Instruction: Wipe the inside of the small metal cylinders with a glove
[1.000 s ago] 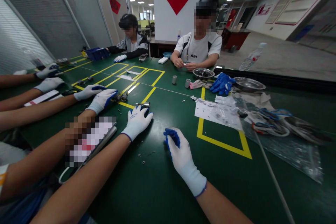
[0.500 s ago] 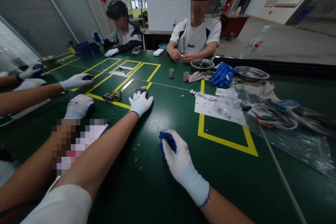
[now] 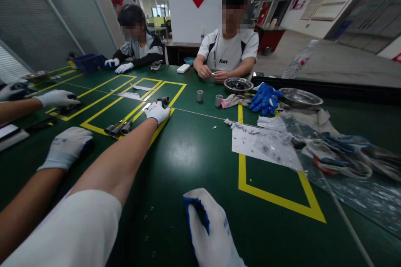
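Note:
My left hand [image 3: 156, 111], in a white glove, is stretched far across the green table [image 3: 194, 154]. Its fingers reach forward and touch a small metal part [image 3: 165, 100] lying on the yellow tape line. A row of short metal sleeves [image 3: 118, 129] lies just left of that forearm. My right hand [image 3: 208, 229], also gloved, rests on the table near the bottom edge. Its fingers are curled under, and what they hold, if anything, is hidden. Several tiny washers [image 3: 151, 217] are scattered on the table between my two arms.
A neighbour's gloved hand [image 3: 67, 147] rests at the left. A clear bag of small parts [image 3: 266, 142], blue gloves [image 3: 265, 96], two steel bowls [image 3: 238, 85] [image 3: 300, 98] and a heap of cables [image 3: 341, 154] fill the right side. Two people sit across the table.
My left hand has reached further forward to the metal part. My right hand has dropped towards the bottom of the view. The neighbour's hand has pulled back to the left.

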Demonstrator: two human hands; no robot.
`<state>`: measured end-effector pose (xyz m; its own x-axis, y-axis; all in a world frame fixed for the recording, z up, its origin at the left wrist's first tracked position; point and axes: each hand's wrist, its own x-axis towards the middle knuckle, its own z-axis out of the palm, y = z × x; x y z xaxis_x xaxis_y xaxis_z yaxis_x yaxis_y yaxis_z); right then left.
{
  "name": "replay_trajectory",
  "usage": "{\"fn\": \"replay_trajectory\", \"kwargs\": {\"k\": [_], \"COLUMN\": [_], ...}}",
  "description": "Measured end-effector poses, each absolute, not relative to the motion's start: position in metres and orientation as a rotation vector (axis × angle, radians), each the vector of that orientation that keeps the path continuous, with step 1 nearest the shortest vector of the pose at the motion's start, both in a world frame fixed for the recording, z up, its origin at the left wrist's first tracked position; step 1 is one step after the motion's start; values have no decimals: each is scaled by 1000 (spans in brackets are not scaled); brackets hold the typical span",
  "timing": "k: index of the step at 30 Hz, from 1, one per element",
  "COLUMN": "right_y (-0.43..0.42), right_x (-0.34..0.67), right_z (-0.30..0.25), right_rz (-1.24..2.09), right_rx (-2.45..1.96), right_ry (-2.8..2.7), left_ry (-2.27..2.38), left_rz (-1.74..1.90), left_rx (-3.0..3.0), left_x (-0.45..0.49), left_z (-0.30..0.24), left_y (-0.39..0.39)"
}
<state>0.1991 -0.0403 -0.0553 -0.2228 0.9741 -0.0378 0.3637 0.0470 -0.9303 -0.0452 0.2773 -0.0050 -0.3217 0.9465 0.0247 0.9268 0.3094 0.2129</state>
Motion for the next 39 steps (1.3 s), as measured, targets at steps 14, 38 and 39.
{"fn": "replay_trajectory", "kwargs": {"k": [14,38,39], "right_y": [-32,-25,-25], "right_x": [186,188,188], "right_z": [-22,-21,-22], "right_rz": [1080,1043,1040], "right_rx": [-1235,-1191,-1186], "right_ry": [-1584,-1633,-1631], "left_ry": [2371,2810,2797], "left_rz": [54,27,24], "left_rx": [1858,1412,1428], "left_x": [-25,-36,-32], "left_z": [13,-2,-3], "left_y": [207,88,86]}}
